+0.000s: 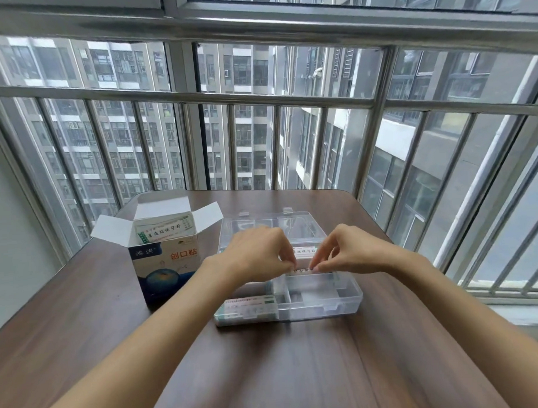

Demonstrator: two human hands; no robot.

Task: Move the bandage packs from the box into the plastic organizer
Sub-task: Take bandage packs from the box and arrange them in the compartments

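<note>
Head view: brown table before a barred window. Left of the fingers, an opened box showing bandage packs inside. Under the fingers, a clear plastic organizer, more packs in its near-left compartment. Left hand and right hand, fingertips curled, together pinching a pack over a middle compartment.

Hidden under my hands
My left hand and right hand cover most of the bandage pack between their fingertips; its print unreadable.
</note>
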